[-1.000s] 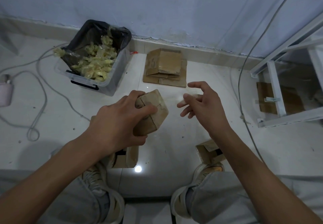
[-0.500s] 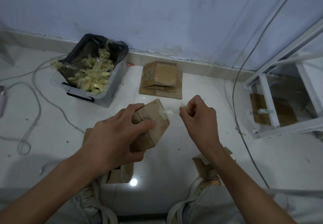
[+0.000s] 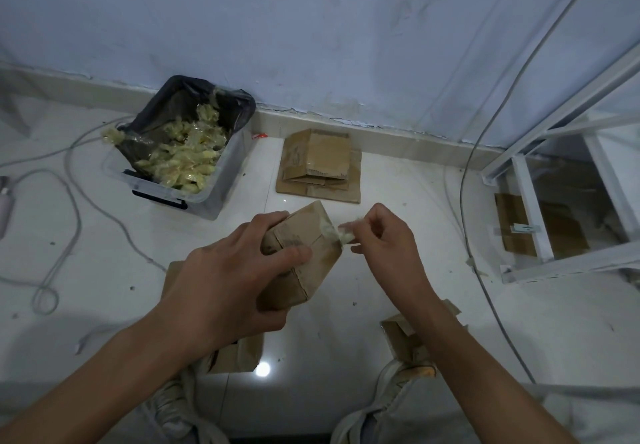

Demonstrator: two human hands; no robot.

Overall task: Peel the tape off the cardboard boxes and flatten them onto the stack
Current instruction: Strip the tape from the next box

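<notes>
Box (image 3: 304, 256) sits gripped in my left hand (image 3: 228, 281) above the floor; my right hand (image 3: 384, 239) pinches its tape (image 3: 341, 234). Flattened stack (image 3: 320, 166) beyond, bin (image 3: 180, 152) left.

A glossy white tiled floor (image 3: 398, 322) is shown. Beyond the grip, a stack of flattened brown cardboard (image 3: 318, 166) and a clear plastic bin (image 3: 180, 145) are placed on it.

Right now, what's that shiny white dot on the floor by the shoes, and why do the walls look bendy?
Head view: the dot is glare, a light mirrored in the glossy floor; the wide-angle lens curves the skirting board and white frame.
</notes>
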